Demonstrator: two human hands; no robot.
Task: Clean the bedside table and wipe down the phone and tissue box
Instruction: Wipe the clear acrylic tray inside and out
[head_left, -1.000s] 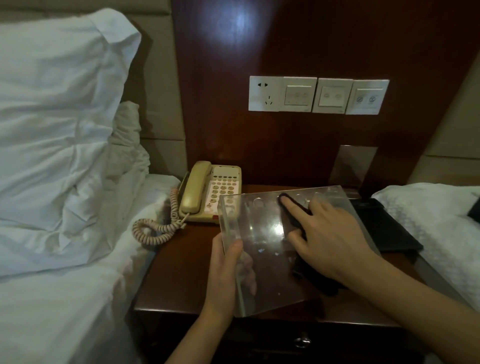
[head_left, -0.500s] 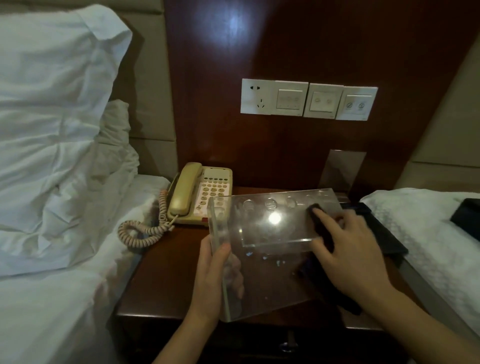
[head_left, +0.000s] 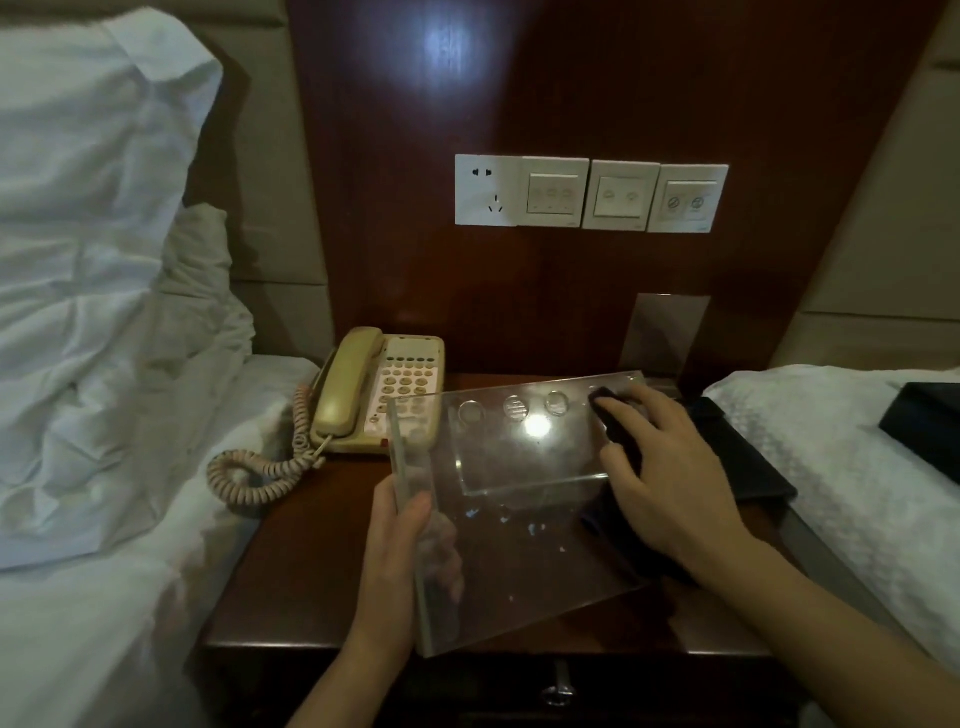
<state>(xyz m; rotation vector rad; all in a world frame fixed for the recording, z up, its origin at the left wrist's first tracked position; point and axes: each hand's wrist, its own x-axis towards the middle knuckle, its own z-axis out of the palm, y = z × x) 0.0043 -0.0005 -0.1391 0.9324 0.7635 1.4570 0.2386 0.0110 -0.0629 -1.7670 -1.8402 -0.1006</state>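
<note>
A clear acrylic box (head_left: 519, 499) with round holes along its far edge lies tilted over the dark wooden bedside table (head_left: 301, 571). My left hand (head_left: 400, 561) grips its left wall, thumb on the outside and fingers showing through the plastic. My right hand (head_left: 670, 478) presses a dark cloth (head_left: 610, 415) onto the box's far right corner, fingers stretched over it. A beige corded phone (head_left: 384, 389) sits at the table's back left, its coiled cord (head_left: 254, 467) trailing toward the bed.
White pillows and bedding (head_left: 104, 312) lie to the left, and another white bed (head_left: 857, 467) to the right with a dark object (head_left: 930, 421) on it. A dark folder (head_left: 743, 467) lies at the table's right. Wall switches (head_left: 592, 192) are mounted above. A drawer handle (head_left: 558, 686) shows below.
My right hand has slid the cloth across the box's top from the middle to the far right corner. The left hand keeps its grip on the left wall.
</note>
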